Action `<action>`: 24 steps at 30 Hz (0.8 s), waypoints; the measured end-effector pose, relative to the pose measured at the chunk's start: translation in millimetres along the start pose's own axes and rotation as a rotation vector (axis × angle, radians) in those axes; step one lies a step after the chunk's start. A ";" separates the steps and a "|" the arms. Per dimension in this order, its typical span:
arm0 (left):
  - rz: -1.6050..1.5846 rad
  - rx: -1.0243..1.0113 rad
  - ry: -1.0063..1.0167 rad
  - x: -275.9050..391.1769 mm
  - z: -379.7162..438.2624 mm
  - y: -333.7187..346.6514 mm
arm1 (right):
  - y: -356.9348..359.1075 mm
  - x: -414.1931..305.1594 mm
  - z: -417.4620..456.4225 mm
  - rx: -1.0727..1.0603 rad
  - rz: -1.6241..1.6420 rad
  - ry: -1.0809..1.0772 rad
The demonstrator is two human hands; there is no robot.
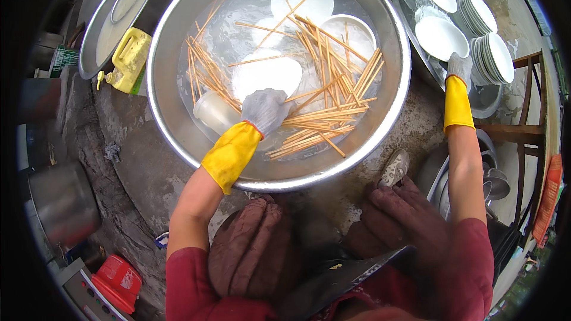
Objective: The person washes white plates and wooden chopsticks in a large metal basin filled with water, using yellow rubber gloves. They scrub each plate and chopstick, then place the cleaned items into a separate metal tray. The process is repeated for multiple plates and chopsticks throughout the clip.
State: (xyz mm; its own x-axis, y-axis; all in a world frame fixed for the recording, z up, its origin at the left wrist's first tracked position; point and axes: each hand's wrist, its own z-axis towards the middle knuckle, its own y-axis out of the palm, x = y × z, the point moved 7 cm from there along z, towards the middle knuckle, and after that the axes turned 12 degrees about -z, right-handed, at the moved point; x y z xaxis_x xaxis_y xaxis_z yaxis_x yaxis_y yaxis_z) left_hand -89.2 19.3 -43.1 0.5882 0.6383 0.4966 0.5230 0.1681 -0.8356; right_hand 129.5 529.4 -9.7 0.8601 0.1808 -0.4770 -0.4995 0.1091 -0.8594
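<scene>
A knit glove with a yellow cuff covers my left hand (266, 109), which grips the near rim of a white plate (267, 76) in a large metal basin (279, 177) of water. Many wooden chopsticks (328, 118) lie in the basin, mostly to the right of that hand. A translucent plastic cup (216, 111) rests tilted just left of it. My right hand (459, 67), gloved the same way, holds the near edge of another white plate (441, 38) over a second metal basin (486, 106). The fingertips of both hands are hidden.
White bowls (302, 0) sit at the basin's far side. Stacked white plates (492, 59) stand beside my right hand. Left are a yellow jug with a pump (129, 60) and a metal basin of cloudy liquid (105, 38). A wooden frame (508, 133) stands at right.
</scene>
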 end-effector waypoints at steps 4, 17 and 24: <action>-0.522 -0.009 -0.272 20.5 -5.7 -38.9 | 12.1 17.6 10.8 0.018 -0.109 -0.181; -0.430 0.030 0.357 75.3 -30.3 41.5 | 65.4 -81.5 -351.5 -1.345 0.855 0.475; -0.086 -0.010 0.592 21.1 -27.8 29.1 | 99.0 -72.3 -329.5 -1.414 0.629 0.270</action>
State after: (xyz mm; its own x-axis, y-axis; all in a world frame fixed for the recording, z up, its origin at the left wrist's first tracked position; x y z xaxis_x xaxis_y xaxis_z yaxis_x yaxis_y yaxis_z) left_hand -44.4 16.8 -50.4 0.7857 0.0952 0.6112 0.5879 0.1921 -0.7858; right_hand 51.9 205.0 -120.9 0.6291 -0.3469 -0.6957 -0.4063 -0.9097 0.0862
